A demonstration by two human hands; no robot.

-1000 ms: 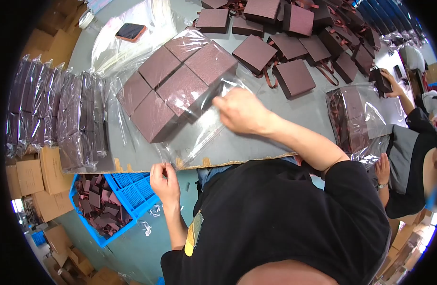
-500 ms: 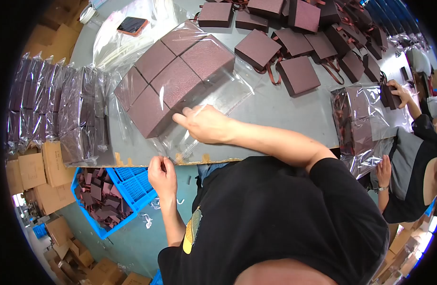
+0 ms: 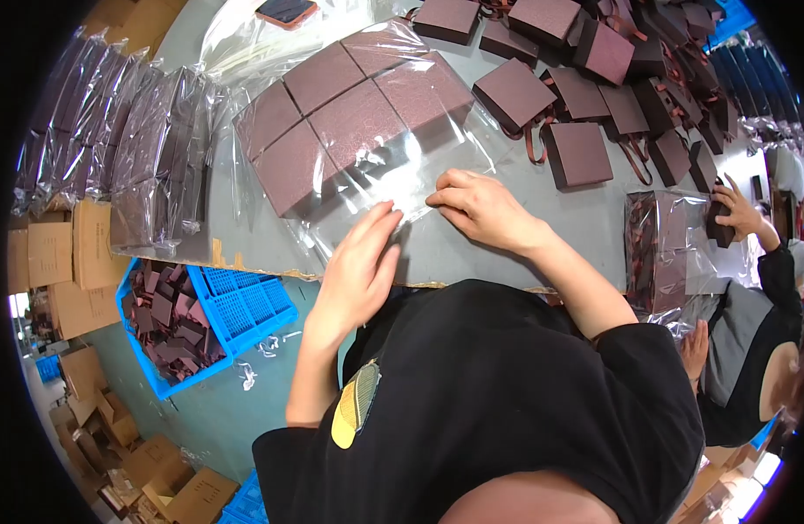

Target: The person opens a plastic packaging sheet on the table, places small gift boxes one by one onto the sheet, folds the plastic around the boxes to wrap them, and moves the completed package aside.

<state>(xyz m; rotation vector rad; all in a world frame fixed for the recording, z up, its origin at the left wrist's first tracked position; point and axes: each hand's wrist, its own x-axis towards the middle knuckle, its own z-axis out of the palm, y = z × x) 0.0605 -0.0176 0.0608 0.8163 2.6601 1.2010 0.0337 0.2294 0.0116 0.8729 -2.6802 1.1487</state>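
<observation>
so here we are at the grey worktable (image 3: 585,229), and both bare hands are in close on the near side of the pack. the six dark brown square boxes (image 3: 354,122) sit on the tabletop in two rows of three, tilted across the view, inside a clear, shiny plastic bag (image 3: 393,179). the right hand (image 3: 487,212) has its fingers curled in and its thumb brought up to them, a narrow pinch on the bag's loose near edge. the left hand (image 3: 357,272) is spread, fingers long and thumb well apart, fingertips against the same slack film; nothing is gripped there. just right of the pack lie loose dark brown boxes (image 3: 579,155) trailing reddish-brown ribbons (image 3: 531,144), heaped toward the far corner. beyond the pack, a phone in an orange-edged case (image 3: 284,10) rests on a flat spread of clear film (image 3: 232,44). over on the left stand upright film-wrapped packs (image 3: 153,148), and below the table edge a blue plastic crate (image 3: 192,379) holds small brown pieces. on the right, a co-worker's hand (image 3: 741,212) grasps a small dark box (image 3: 721,225) near another wrapped stack (image 3: 668,249).
</observation>
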